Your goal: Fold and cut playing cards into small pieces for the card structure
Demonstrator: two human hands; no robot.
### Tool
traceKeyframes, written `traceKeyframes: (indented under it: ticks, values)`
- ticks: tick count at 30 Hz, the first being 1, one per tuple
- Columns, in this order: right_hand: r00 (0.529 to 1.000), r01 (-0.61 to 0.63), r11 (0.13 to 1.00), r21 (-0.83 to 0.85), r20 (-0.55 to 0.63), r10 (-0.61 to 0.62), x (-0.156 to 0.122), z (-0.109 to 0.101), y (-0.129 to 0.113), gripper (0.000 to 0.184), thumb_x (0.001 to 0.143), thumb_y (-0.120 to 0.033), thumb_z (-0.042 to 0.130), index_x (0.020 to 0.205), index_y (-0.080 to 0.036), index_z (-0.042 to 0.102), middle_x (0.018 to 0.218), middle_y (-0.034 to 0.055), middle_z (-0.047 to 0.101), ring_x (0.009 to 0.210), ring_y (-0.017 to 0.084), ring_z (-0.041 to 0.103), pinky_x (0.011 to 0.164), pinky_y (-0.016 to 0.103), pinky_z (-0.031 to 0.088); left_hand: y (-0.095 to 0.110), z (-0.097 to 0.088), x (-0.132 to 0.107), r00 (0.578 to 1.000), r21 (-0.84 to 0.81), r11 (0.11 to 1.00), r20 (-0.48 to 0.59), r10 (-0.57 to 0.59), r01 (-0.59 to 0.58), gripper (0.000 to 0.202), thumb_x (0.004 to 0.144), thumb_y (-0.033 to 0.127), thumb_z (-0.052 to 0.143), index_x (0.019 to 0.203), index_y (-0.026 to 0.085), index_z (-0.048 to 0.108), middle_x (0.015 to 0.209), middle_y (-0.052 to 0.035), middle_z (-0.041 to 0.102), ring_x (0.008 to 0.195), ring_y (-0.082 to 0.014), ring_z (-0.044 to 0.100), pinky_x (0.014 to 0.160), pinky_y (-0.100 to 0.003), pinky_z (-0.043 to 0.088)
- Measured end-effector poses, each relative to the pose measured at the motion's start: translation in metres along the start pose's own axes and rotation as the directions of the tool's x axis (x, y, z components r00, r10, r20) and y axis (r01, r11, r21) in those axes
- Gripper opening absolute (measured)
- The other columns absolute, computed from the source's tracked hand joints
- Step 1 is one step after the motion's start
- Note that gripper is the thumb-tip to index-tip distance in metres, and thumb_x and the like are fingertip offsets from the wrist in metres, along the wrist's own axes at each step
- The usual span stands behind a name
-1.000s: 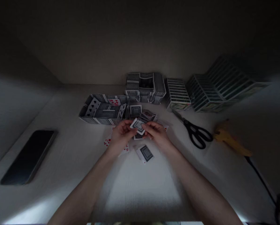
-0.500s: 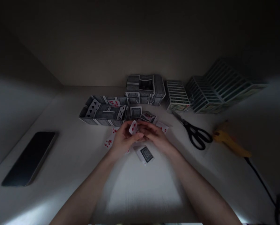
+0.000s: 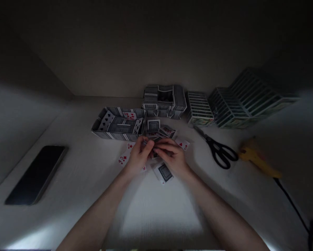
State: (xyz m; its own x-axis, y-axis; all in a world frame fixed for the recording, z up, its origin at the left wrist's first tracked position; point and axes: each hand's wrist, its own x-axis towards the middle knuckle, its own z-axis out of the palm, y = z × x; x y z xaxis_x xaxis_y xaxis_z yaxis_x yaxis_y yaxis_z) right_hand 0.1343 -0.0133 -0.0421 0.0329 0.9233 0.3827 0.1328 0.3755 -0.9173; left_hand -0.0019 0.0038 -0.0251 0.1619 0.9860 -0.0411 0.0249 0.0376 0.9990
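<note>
My left hand (image 3: pixel 138 156) and my right hand (image 3: pixel 175 157) meet at the middle of the table, fingers closed around a playing card (image 3: pixel 145 142). Most of that card is hidden by the fingers; only a thin edge shows. Under and beside my left hand lie face-up red diamond cards (image 3: pixel 123 160). A face-down patterned card (image 3: pixel 165 173) rests just below the fingertips. Beyond the hands is a loose pile of cards (image 3: pixel 167 130), and a two of hearts (image 3: pixel 182 144) sticks out by my right knuckles.
An open tray made of cards (image 3: pixel 113 135) stands behind my left hand, with a card-built vehicle shape (image 3: pixel 152 101) behind it. Several card stacks (image 3: pixel 200 108) stand right. Black-handled scissors (image 3: pixel 220 151), a yellow glue gun (image 3: pixel 259 161) with cord, and a phone (image 3: pixel 37 174) lie around.
The held card has turned from showing its red diamond face to being mostly hidden. My left thumb has moved up over it. The view has shifted slightly.
</note>
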Motion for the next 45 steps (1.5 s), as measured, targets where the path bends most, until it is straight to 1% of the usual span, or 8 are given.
traceKeyframes:
  ticks: [3,6,9,13,22,31,37,45]
  values:
    - [0.981,-0.165,0.976,0.141,-0.074,0.177,0.0025,-0.0019,0.0016,0.007,0.071,-0.027,0.064,0.072,-0.021,0.067,0.076,0.0013,0.062,0.059,0.011,0.056,0.051,0.024,0.046,-0.0010,-0.0024,-0.0010,0.994,0.118,0.993,0.106,0.001,-0.013,0.033,0.076,0.050,0.051,0.083,0.018,0.051,0.058,0.0019,0.054,0.048,-0.0095,0.049,0.042,-0.019,0.036]
    - [0.936,-0.329,0.918,0.221,-0.057,0.349,0.0046,-0.0044,0.0028,0.015,0.070,-0.033,0.064,0.070,-0.018,0.064,0.052,-0.0039,0.055,0.039,0.008,0.046,0.039,0.021,0.037,-0.0008,-0.0038,-0.0004,0.997,0.209,0.975,0.042,0.063,-0.070,0.027,0.073,0.042,0.059,0.084,0.017,0.055,0.077,-0.0020,0.061,0.066,-0.0123,0.057,0.055,-0.021,0.045]
    - [0.914,-0.391,0.891,0.232,-0.012,0.405,0.0059,-0.0061,0.0025,0.018,0.070,-0.035,0.064,0.069,-0.017,0.062,0.042,-0.0058,0.050,0.037,0.008,0.044,0.039,0.021,0.035,-0.0023,-0.0038,0.0026,0.997,0.151,0.987,-0.030,0.066,-0.061,0.026,0.072,0.039,0.060,0.085,0.016,0.058,0.081,-0.0026,0.063,0.071,-0.0132,0.058,0.061,-0.023,0.049]
    - [0.907,-0.404,0.882,0.242,-0.019,0.421,0.0068,-0.0061,0.0018,0.019,0.070,-0.036,0.063,0.071,-0.017,0.062,0.043,-0.0051,0.053,0.038,0.008,0.046,0.042,0.021,0.038,-0.0035,-0.0030,0.0058,0.998,0.030,0.999,-0.056,0.016,-0.015,0.027,0.070,0.040,0.062,0.081,0.015,0.062,0.077,-0.0014,0.065,0.065,-0.0120,0.059,0.060,-0.023,0.051]
    - [0.919,-0.388,0.906,0.170,-0.003,0.395,0.0090,-0.0077,0.0039,0.023,0.071,-0.039,0.061,0.064,-0.018,0.061,0.041,-0.0047,0.052,0.038,0.009,0.046,0.043,0.023,0.038,-0.0007,-0.0033,0.0051,0.995,0.060,0.998,-0.099,-0.031,0.037,0.023,0.068,0.037,0.064,0.078,0.016,0.066,0.069,-0.0008,0.066,0.053,-0.0109,0.058,0.052,-0.022,0.049]
    - [0.896,-0.439,0.875,0.203,0.022,0.444,0.0092,-0.0068,0.0030,0.022,0.070,-0.039,0.063,0.070,-0.017,0.062,0.041,-0.0053,0.052,0.036,0.009,0.047,0.040,0.022,0.038,-0.0024,0.0001,0.0032,0.996,0.024,0.998,-0.068,0.055,-0.053,0.027,0.069,0.031,0.065,0.092,0.017,0.058,0.069,0.0011,0.060,0.052,-0.0084,0.055,0.045,-0.018,0.048]
    - [0.903,-0.414,0.842,0.346,0.036,0.429,0.0083,-0.0038,0.0032,0.034,0.065,-0.032,0.068,0.097,-0.022,0.061,0.065,-0.0041,0.061,0.044,0.009,0.057,0.045,0.023,0.048,-0.0059,0.0006,0.0054,0.992,-0.039,0.998,-0.118,0.053,-0.058,0.027,0.068,0.030,0.065,0.090,0.017,0.056,0.074,0.0003,0.061,0.053,-0.0086,0.057,0.048,-0.021,0.052]
    - [0.921,-0.347,0.905,0.248,-0.091,0.378,0.0080,-0.0028,0.0096,0.022,0.070,-0.030,0.064,0.090,-0.021,0.064,0.072,0.0003,0.063,0.049,0.010,0.055,0.048,0.025,0.049,-0.0081,0.0020,0.0023,0.993,-0.040,0.999,-0.113,0.032,-0.037,0.026,0.068,0.033,0.065,0.084,0.016,0.056,0.078,-0.0016,0.064,0.065,-0.0124,0.061,0.056,-0.025,0.054]
